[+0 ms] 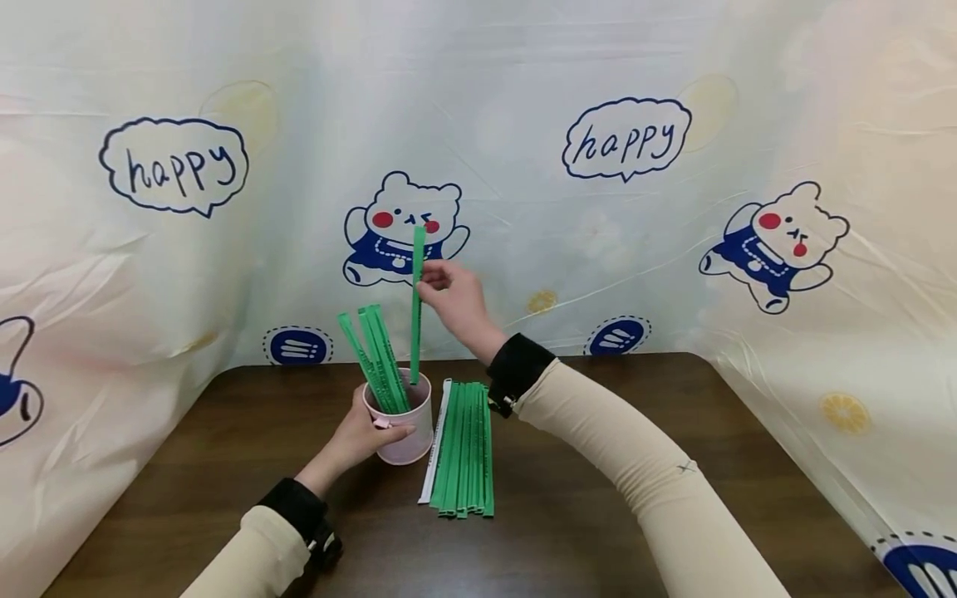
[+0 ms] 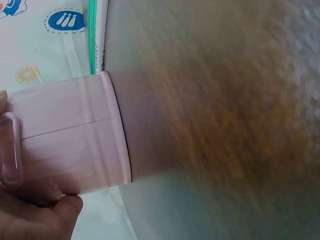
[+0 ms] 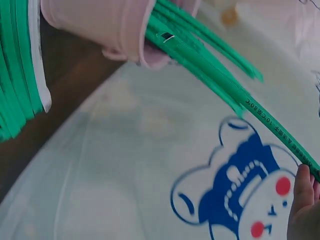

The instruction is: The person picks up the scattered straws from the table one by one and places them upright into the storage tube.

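My left hand (image 1: 353, 438) grips a pink bucket (image 1: 409, 447) at its side, thumb across the front. In the left wrist view the bucket's loop handle (image 2: 18, 147) shows beside the fingers. Several green wrapped straws (image 1: 383, 364) stand in the bucket, leaning left. Above it, my right hand (image 1: 462, 309) pinches one more green wrapped straw (image 1: 416, 332) by its upper half. This straw hangs nearly upright, its lower end at the bucket's mouth. Small dark print runs along it in the right wrist view, where only the fingertips (image 3: 303, 187) show.
Right of the bucket lies a row of green wrapped straws (image 1: 465, 448), with a white strip (image 1: 435, 453) along its left side. All stand on a dark brown wooden table (image 1: 576, 515). A pale printed curtain (image 1: 508, 232) hangs just behind the table's far edge.
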`<state>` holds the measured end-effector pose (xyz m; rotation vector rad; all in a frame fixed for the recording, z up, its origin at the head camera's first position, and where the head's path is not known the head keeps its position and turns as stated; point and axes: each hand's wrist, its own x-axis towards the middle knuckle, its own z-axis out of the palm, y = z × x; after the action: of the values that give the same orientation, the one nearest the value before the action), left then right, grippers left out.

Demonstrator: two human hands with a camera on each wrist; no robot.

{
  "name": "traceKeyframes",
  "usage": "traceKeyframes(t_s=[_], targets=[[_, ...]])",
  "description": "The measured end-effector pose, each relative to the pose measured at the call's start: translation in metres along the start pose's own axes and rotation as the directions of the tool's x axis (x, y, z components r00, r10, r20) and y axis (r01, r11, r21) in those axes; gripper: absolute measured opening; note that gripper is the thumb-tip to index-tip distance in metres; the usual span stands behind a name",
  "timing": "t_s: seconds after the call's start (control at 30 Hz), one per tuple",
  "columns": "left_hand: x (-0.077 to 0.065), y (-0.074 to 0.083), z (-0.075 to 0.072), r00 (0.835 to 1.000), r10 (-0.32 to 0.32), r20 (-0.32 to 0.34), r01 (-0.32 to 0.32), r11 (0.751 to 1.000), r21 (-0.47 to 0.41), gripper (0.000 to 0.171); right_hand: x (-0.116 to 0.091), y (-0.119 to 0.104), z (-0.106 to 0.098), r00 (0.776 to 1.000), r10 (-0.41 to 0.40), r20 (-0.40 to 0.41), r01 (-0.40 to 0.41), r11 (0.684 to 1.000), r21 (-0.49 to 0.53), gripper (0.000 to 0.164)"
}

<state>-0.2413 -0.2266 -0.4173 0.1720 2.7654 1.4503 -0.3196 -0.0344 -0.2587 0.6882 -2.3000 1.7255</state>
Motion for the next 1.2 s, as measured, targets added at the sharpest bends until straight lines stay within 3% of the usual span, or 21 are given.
traceKeyframes(t_s=[0.1,0.33,0.73,0.93,1.0,1.07,1.17,1.2], targets=[[0.0,0.0,0.0,1.0,-0.007,-0.002,0.007,1.0,-0.008,0.103,-0.007,0.01,0.013,0.999,-0.008,0.051,0.01,0.999,-0.031,0.03],[-0.002,-0.002,0.002,1.0,-0.029,0.012,0.029,1.0,-0.003,0.103,-0.03,0.042,0.03,0.983,0.062,0.171,-0.046,0.994,-0.094,0.035],[0.004,-0.001,0.002,1.0,0.009,0.008,-0.009,1.0,-0.014,0.102,-0.041,0.068,0.039,0.979,0.077,0.189,-0.054,0.991,-0.125,0.034],[0.004,-0.003,0.003,1.0,0.016,-0.002,-0.016,1.0,-0.016,0.102,-0.041,0.081,0.037,0.971,0.091,0.221,-0.067,0.991,-0.114,0.037],[0.004,-0.003,0.003,1.0,0.018,-0.003,-0.018,1.0,-0.014,0.102,-0.032,0.113,0.038,0.971,0.032,0.238,-0.007,0.995,-0.104,0.04],[0.004,-0.002,0.002,1.0,0.016,-0.005,-0.016,1.0,-0.011,0.103,-0.027,0.126,0.034,0.968,0.039,0.249,-0.012,0.994,-0.11,0.041],[0.004,-0.002,0.0,1.0,0.002,-0.009,-0.002,1.0,-0.007,0.104,-0.024,0.129,0.023,0.963,0.102,0.248,-0.072,0.989,-0.126,0.039],[0.004,-0.002,-0.001,1.0,-0.002,-0.01,0.002,1.0,-0.005,0.104,-0.027,0.119,0.017,0.958,0.152,0.243,-0.119,0.982,-0.145,0.038]])
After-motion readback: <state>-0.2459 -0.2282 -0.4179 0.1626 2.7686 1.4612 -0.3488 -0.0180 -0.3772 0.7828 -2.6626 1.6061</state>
